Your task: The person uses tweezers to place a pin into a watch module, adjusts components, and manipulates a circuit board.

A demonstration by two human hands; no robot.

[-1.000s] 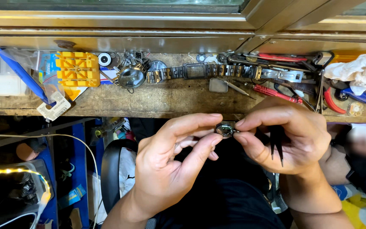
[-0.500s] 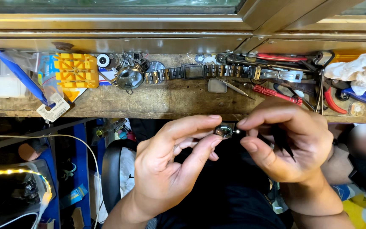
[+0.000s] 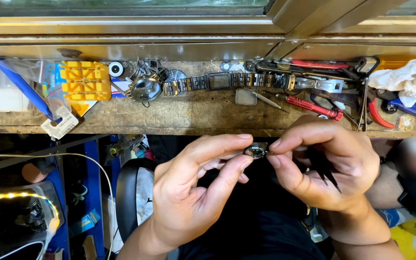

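The worn wooden counter [image 3: 179,115] ran across the top, a metal watch bracelet [image 3: 227,82] lying on it. Below that bracelet, the left hand [image 3: 188,197] and right hand [image 3: 328,168] met, each pinching a small watch case [image 3: 256,151] between thumb and forefinger, probably to steady it for close work; it looked round, silvery and dark-faced

Two hands [image 3: 193,192] [image 3: 323,168] — one watch case [image 3: 256,151], one yellow holder [image 3: 84,80], one red screwdriver [image 3: 314,107].

Shiny metal watch case [image 3: 255,151], rough wood bench [image 3: 193,113].
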